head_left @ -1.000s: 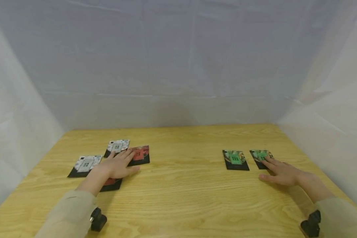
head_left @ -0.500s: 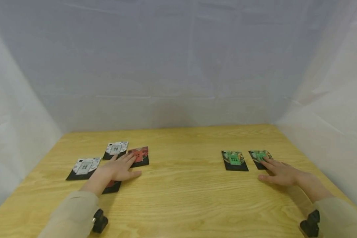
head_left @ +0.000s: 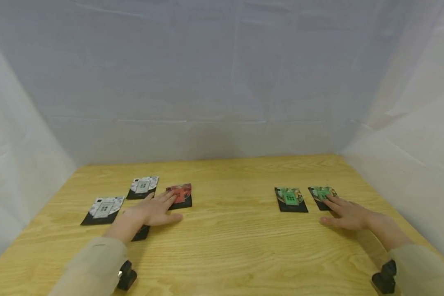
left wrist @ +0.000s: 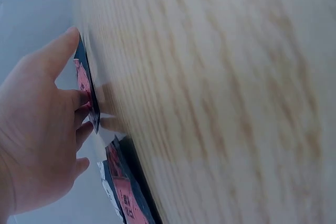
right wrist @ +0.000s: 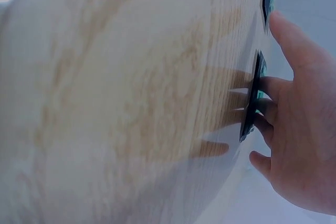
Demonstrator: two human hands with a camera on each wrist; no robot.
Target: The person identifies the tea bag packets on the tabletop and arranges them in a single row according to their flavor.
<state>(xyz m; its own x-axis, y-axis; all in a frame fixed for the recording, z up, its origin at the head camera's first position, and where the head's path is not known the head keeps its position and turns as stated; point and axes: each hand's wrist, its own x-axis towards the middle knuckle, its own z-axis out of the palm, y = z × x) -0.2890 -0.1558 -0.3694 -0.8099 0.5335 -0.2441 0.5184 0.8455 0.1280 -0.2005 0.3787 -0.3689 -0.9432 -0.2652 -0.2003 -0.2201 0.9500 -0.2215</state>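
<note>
In the head view my left hand (head_left: pixel 153 211) lies with its fingers spread, fingertips resting on a flat red-and-black packet (head_left: pixel 185 197). A second red-and-black packet (head_left: pixel 141 233) is mostly hidden under that hand; the left wrist view shows its red face (left wrist: pixel 126 198) more fully. Two white-and-black packets lie nearby, one farther back (head_left: pixel 142 187) and one to the left (head_left: pixel 105 209). On the right, my right hand (head_left: pixel 349 216) touches a green-and-black packet (head_left: pixel 321 193) with straight fingertips. Another green-and-black packet (head_left: pixel 291 199) lies just left of it.
All the packets lie flat on a wooden table (head_left: pixel 225 246). White sheeting (head_left: pixel 222 82) rises behind the table and along both sides. A small black device is worn at the left wrist (head_left: pixel 126 276) and another at the right wrist (head_left: pixel 385 278).
The red-and-black packet under my left fingertips has slid a little to the right together with that hand. My right hand and the green packets have stayed nearly in place.
</note>
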